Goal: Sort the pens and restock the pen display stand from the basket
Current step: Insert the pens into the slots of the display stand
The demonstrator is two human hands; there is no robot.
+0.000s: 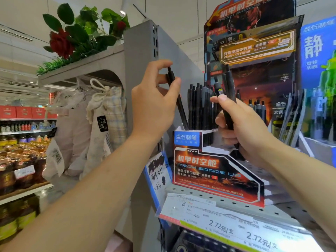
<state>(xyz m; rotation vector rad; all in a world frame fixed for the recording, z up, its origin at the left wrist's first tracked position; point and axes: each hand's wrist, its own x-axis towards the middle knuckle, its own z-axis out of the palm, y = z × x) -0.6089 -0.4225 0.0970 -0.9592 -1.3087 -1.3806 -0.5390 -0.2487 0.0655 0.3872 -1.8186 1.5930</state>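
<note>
- My left hand [154, 104] is raised left of the pen display stand [216, 168], pinching one black pen [177, 98] between thumb and fingertips [163, 63]; the pen slants down-right, its lower end at the stand's left slot.
- My right hand [243, 128] has its fingers curled round a small bunch of black pens [228, 88], thumb pressed on their side; they point up, just right of the row.
- A row of upright black pens [201, 106] fills the stand between my hands.
- The stand sits on a perforated shelf [225, 202] with price labels [234, 228] along its near edge.
- Cloth bags [96, 124] hang at far left.
</note>
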